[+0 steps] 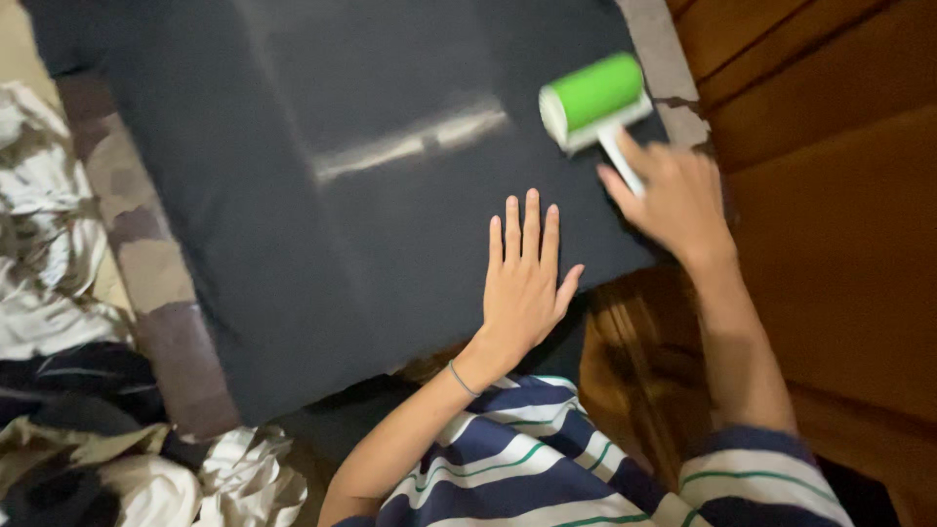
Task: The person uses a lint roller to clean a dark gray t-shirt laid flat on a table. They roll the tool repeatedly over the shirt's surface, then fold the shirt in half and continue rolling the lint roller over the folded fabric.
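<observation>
A dark navy garment [322, 195] lies spread flat over a patterned surface [146, 263]. My left hand [525, 278] rests palm down on the garment near its lower edge, fingers together and stretched out. My right hand [673, 200] grips the white handle of a lint roller [593, 98] with a green roll, which sits on the garment's upper right part. A pale printed streak [410, 144] crosses the middle of the garment. A thin bracelet circles my left wrist.
A heap of crumpled white, beige and dark clothes [59, 293] lies at the left and lower left. Brown wooden boards [830, 195] fill the right side. My striped navy and white shirt shows at the bottom.
</observation>
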